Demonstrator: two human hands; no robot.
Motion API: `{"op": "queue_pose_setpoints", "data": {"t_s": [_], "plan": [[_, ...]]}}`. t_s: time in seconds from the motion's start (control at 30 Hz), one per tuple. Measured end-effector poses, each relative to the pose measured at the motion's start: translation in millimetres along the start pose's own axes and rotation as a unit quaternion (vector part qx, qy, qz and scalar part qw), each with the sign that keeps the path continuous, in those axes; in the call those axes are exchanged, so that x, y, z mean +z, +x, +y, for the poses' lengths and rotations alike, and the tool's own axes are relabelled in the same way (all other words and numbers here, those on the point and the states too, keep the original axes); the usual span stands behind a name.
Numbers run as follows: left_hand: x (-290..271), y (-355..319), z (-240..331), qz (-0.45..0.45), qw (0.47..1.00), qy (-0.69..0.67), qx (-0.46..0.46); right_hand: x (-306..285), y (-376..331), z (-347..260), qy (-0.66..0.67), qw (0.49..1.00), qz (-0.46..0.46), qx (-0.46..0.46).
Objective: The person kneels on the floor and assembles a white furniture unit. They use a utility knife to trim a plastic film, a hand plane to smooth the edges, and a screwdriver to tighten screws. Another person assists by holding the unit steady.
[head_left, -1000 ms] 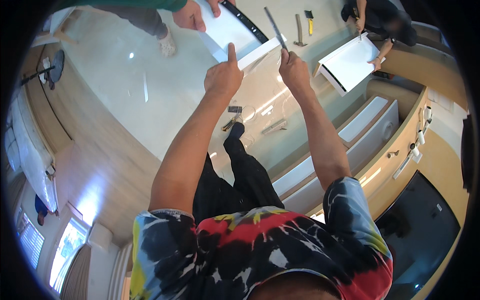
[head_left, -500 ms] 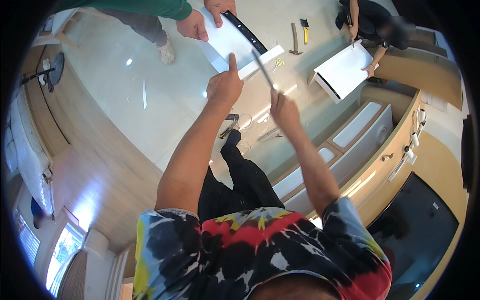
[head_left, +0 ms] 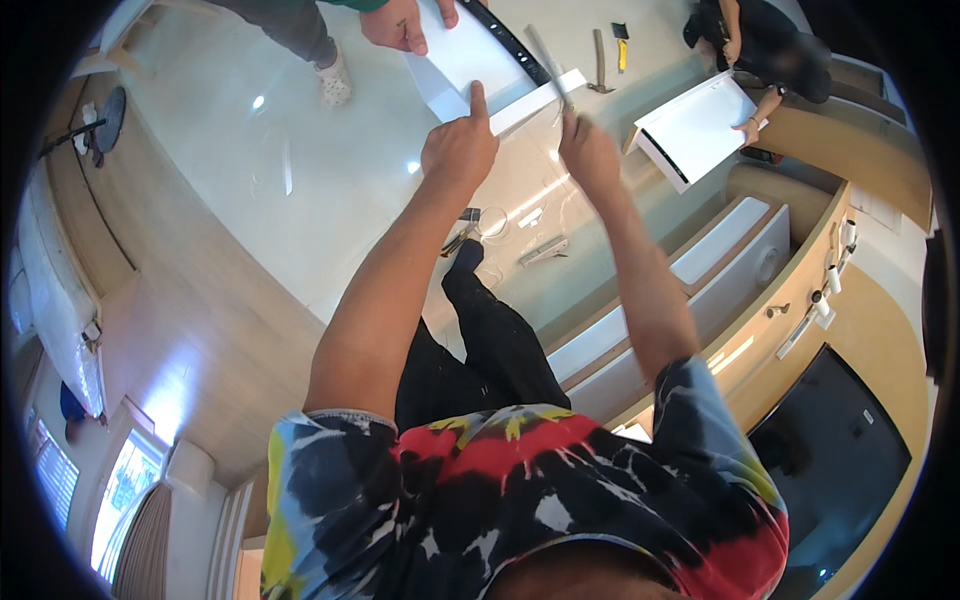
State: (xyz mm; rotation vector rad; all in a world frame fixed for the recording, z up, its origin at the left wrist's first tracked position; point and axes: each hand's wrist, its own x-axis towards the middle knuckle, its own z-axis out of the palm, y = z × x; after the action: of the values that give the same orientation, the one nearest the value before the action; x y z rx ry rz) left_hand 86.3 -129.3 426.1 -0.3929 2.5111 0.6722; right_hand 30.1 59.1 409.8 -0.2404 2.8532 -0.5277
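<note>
My left hand (head_left: 460, 152) has its index finger stretched out over a white drawer-like box (head_left: 455, 70); the other fingers are curled and nothing shows in them. My right hand (head_left: 588, 152) is closed round the lower end of a long flat grey metal tool (head_left: 547, 62), perhaps a file, which points up and away past the box's right end. Whether the tool touches the box I cannot tell. A black strip with holes (head_left: 505, 38) runs along the box. Another person's hands (head_left: 395, 25) rest on its far side.
A hammer (head_left: 600, 62) and a yellow-handled tool (head_left: 621, 48) lie beyond my right hand. At the far right a crouching person (head_left: 765, 50) handles another white box (head_left: 695, 130). Long cabinet parts (head_left: 720, 240) lie on my right. Hand tools (head_left: 460, 240) lie near my foot.
My right hand has moved up and slightly right, and the tool's tip has swung farther away. My left index finger stays stretched out over the box. The view has shifted slightly.
</note>
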Motion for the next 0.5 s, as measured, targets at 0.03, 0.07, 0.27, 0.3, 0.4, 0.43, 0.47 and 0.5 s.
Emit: {"op": "queue_pose_setpoints", "data": {"t_s": [0.03,0.07,0.27,0.3,0.4,0.43,0.47,0.5], "plan": [[-6,3,5,0.001,1.0,-0.004,0.006,-6,7,-4,0.014,1.0,0.01,-0.004],[-4,3,4,0.004,1.0,-0.005,0.002,-9,11,-6,0.028,0.999,0.02,-0.007],[7,0,-3,0.025,1.0,0.01,-0.003,19,-61,-3,-0.022,0.999,-0.044,0.008],[6,3,-1,0.022,1.0,0.007,0.003,14,-28,2,-0.027,0.999,-0.02,0.021],[2,1,4,0.009,1.0,0.007,-0.001,-7,11,-2,0.023,1.0,0.003,0.014],[-1,0,3,0.003,1.0,0.005,-0.01,0,-5,0,0.007,1.0,-0.02,0.022],[-6,2,1,-0.001,1.0,0.003,-0.017,9,-31,-1,-0.01,0.999,-0.04,0.03],[-9,2,-2,-0.013,1.0,-0.003,-0.025,8,-59,-12,-0.022,0.998,-0.062,0.019]]}}
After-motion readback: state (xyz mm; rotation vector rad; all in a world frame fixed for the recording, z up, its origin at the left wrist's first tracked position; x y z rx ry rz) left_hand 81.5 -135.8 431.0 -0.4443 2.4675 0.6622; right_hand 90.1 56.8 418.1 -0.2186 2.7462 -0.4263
